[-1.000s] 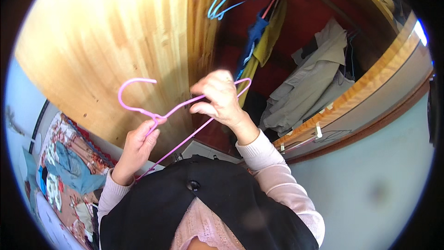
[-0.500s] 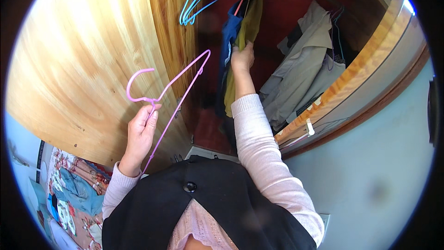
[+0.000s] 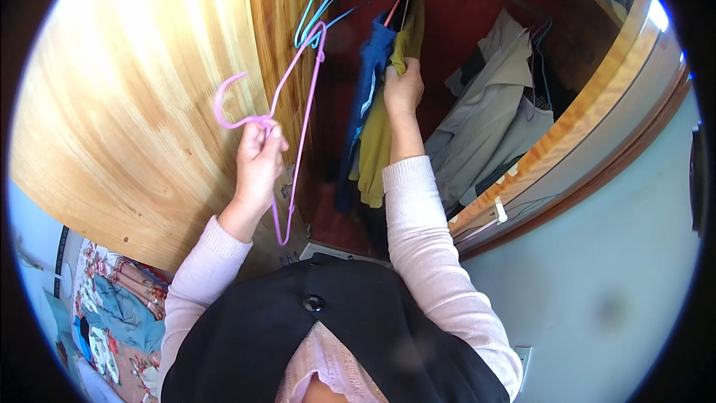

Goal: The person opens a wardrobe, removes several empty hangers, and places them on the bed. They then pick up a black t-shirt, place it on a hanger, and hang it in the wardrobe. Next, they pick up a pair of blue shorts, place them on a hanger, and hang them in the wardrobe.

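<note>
Pink hanger (image 3: 298, 116): thin plastic-coated wire, its hook curling up to the left and its long bars running from upper right down to a corner near your chest. Your left hand (image 3: 257, 160) has its fingers closed round the neck just below the hook, holding the hanger in front of the wooden door (image 3: 127, 104), which stands open at your left. Your right hand (image 3: 403, 89) reaches into the wardrobe (image 3: 597, 127) and is closed on the upper edge of the olive garment (image 3: 384, 142), thumb and fingers pinching the cloth. That garment hangs touching a blue garment (image 3: 365, 97) on its left; both hang from the rail above. Two light blue hangers (image 3: 321, 4) hang empty beside the door edge, just above the pink hanger's tip. Further right inside, grey and beige clothes (image 3: 492, 119) hang well apart from your hand. Patterned fabric (image 3: 112, 313) lies low at your left.
</note>
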{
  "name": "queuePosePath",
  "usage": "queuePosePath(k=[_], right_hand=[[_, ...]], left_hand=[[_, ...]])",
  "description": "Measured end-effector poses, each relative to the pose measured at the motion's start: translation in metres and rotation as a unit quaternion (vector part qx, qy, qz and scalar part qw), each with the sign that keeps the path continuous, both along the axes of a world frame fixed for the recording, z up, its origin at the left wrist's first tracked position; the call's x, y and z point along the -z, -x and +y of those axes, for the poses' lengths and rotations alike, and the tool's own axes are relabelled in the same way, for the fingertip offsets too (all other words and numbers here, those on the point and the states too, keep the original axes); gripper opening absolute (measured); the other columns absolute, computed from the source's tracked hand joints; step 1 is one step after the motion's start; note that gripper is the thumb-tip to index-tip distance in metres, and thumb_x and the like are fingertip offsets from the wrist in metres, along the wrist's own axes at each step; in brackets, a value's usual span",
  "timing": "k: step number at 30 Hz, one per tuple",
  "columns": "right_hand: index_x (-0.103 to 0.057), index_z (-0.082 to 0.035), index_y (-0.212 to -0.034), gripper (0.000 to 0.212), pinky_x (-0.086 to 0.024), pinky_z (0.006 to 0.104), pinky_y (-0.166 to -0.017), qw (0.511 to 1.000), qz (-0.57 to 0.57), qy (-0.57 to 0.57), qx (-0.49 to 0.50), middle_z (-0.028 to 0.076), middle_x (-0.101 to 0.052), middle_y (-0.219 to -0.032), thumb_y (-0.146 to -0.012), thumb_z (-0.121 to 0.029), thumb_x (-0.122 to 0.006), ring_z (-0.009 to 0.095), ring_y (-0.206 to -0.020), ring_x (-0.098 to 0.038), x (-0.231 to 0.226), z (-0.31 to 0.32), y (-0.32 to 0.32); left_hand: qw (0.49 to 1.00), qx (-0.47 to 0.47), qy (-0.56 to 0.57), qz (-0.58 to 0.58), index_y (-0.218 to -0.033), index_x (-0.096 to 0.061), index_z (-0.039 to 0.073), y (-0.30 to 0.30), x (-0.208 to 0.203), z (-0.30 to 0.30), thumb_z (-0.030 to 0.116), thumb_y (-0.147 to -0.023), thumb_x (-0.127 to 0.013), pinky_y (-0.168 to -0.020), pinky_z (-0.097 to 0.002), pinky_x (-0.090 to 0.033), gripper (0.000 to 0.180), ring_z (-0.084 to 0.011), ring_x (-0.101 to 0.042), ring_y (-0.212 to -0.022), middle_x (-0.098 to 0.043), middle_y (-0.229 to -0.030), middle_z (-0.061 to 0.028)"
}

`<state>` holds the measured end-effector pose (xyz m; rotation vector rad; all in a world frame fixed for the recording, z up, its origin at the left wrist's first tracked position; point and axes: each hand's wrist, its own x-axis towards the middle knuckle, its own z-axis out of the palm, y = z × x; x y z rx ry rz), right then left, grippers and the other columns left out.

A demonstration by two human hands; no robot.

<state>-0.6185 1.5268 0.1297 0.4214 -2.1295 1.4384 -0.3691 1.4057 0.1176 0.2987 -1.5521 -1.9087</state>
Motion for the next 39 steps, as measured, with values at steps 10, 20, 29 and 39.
queuePosePath(k=[10,20,29,39], right_hand=[[-0.057,-0.004,-0.113,0.035,-0.047,0.0446,-0.090,0.997,-0.014,-0.058,0.043,0.023,-0.063,-0.110,-0.083,-0.020,-0.062,0.039,-0.104,-0.060,-0.021,0.014,-0.010],[-0.055,-0.001,-0.118,0.039,-0.045,0.0442,-0.094,0.992,-0.069,0.079,-0.069,0.025,-0.061,-0.114,-0.084,-0.020,-0.060,0.042,-0.109,-0.058,-0.022,0.000,0.004],[-0.054,-0.007,-0.125,0.047,-0.047,0.0458,-0.093,0.997,-0.070,-0.038,-0.012,0.023,-0.062,-0.115,-0.085,-0.028,-0.066,0.041,-0.107,-0.059,-0.025,-0.021,0.032],[-0.049,-0.006,-0.130,0.050,-0.046,0.0464,-0.097,0.983,-0.129,-0.128,0.016,0.024,-0.052,-0.129,-0.086,-0.020,-0.066,0.040,-0.118,-0.054,-0.046,-0.041,0.046]], left_hand=[[0.997,0.027,-0.029,0.063,-0.095,-0.058,0.010,0.114,-0.038,0.021,0.022,-0.090,-0.070,-0.051,-0.0210,-0.041,0.018,-0.0063,-0.051,-0.061,-0.065,-0.094,-0.0022],[0.976,0.134,-0.113,0.128,-0.093,-0.058,0.005,0.174,-0.045,0.042,0.012,-0.086,-0.074,-0.071,-0.0246,-0.048,0.018,-0.0071,-0.055,-0.078,-0.063,-0.092,-0.0019],[0.984,-0.027,0.176,-0.008,-0.090,-0.046,0.006,0.217,-0.048,0.012,0.006,-0.079,-0.074,-0.072,-0.0270,-0.047,0.030,-0.0126,-0.054,-0.081,-0.059,-0.091,-0.0077],[0.952,-0.046,0.302,-0.031,-0.111,-0.059,-0.003,0.259,-0.039,-0.017,0.006,-0.077,-0.063,-0.077,-0.0309,-0.049,0.035,-0.0180,-0.061,-0.086,-0.064,-0.095,-0.0122]])
